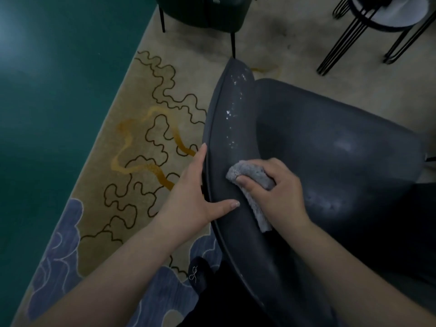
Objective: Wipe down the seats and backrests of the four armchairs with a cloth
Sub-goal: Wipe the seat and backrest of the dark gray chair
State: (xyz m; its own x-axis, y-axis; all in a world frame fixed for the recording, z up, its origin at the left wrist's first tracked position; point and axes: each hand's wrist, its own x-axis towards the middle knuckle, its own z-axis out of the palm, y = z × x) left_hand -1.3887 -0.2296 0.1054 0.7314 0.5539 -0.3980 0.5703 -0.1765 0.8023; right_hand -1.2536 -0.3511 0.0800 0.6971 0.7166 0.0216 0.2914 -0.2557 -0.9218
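A patterned rug [146, 128] lies on a dark green floor [54, 95], its edge running diagonally from the bottom left to the top centre. The rug is beige with dark squiggly outlines, orange streaks and bluish cloud shapes toward its near end. On the rug stands a dark grey armchair [330, 161]. Beyond that armchair, a second dark armchair [203, 13] rests on thin black legs. Beyond the grey armchair's far right side stands a round side table [382, 22] on black wire legs.

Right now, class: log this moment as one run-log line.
left hand: steadies dark grey armchair backrest rim | right hand: presses crumpled grey cloth on backrest | damp sheen above cloth
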